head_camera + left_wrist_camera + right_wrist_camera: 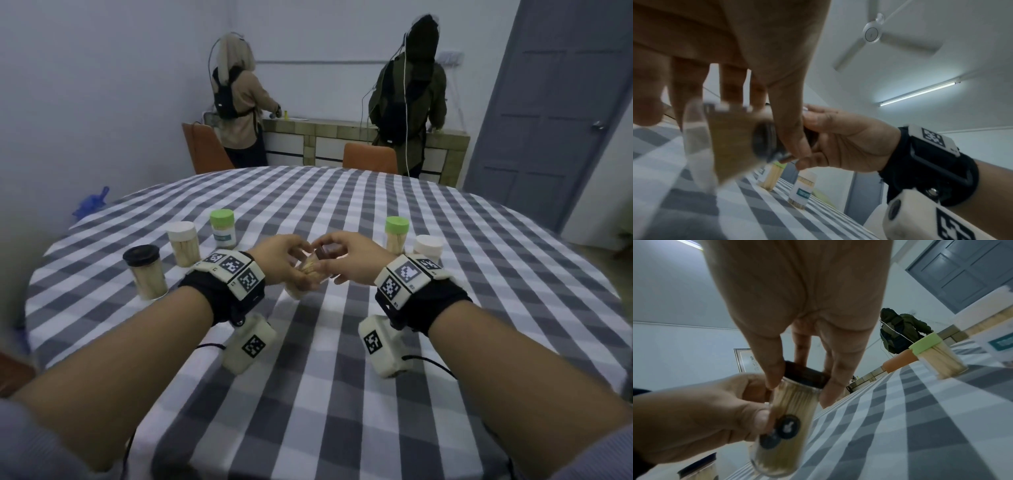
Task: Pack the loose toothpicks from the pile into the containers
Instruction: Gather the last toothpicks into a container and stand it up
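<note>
Our forearms reach over the table (342,394), where five filled jars (183,248) stand capped and no loose pile shows. We judge packing nearly done: left hand (284,263) grips the last jar (781,426) above the cloth, right hand (349,255) pinches its black cap (805,377).

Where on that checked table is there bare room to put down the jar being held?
Bare cloth lies between the left hand and right hand, toward the near table edge, and beyond the green-lidded jars toward the far rim. It is crowded left, by the black-lidded jar and white-lidded jar, and right, by another white-lidded one.
</note>
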